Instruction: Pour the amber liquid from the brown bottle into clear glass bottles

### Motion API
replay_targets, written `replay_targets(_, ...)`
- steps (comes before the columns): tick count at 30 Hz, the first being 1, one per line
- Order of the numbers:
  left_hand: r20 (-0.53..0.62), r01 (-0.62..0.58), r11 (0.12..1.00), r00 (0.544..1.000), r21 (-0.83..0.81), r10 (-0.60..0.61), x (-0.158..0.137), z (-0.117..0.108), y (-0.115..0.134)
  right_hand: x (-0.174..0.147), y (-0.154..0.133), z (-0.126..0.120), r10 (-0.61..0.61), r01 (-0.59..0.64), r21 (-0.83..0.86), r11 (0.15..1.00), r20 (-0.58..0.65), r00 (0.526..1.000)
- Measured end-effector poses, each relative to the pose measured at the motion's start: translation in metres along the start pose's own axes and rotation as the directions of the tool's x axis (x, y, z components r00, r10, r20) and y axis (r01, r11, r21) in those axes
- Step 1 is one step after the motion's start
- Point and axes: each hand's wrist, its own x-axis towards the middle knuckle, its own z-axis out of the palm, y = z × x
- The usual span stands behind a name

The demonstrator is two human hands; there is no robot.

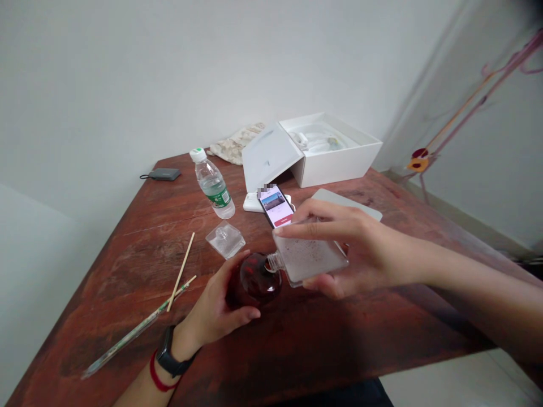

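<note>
My left hand (220, 305) is wrapped around a dark reddish, see-through round bottle (258, 288) that stands near the front of the table. In my right hand (356, 243) is a flat, clear square bottle (311, 257), tipped over on its side. Its threaded neck points left and meets the top of the round bottle; whether liquid is flowing cannot be made out. Droplets show on the flat bottle's wall. Another clear, squarish plastic piece with a round knob (225, 239) lies on the table just beyond my left hand.
A water bottle (213, 186) stands behind the clear piece. A lit phone (276, 206) leans near an open white box (335, 161). Chopsticks (181, 271) and their wrapper (127, 339) lie left on the wooden table (139, 249). A grey pouch-like device (163, 174) and cloth (237, 144) sit farther back.
</note>
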Motion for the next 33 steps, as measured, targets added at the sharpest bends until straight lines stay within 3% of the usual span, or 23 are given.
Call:
replay_targets(14,-0.024,-0.015,1.000,1.000,-0.016,0.015,0.000,0.000,-0.004,0.001,0.002,0.001,0.079,-0.082,0.039,0.996,0.068,0.995)
replay_targets(27,-0.038,-0.017,0.996,0.999,-0.083,0.014,0.001,0.004,-0.001,-0.005,0.013,0.007,0.169,-0.170,0.013,0.985,0.051,0.984)
replay_targets(30,-0.051,-0.035,0.995,0.998,-0.091,0.030,0.002,0.006,-0.001,-0.004,0.018,0.006,0.161,-0.167,0.058,0.984,0.095,0.982)
replay_targets(33,-0.066,-0.065,0.987,0.996,-0.148,0.055,0.002,0.007,-0.003,-0.006,0.024,0.009,0.240,-0.256,0.200,0.946,0.101,0.965)
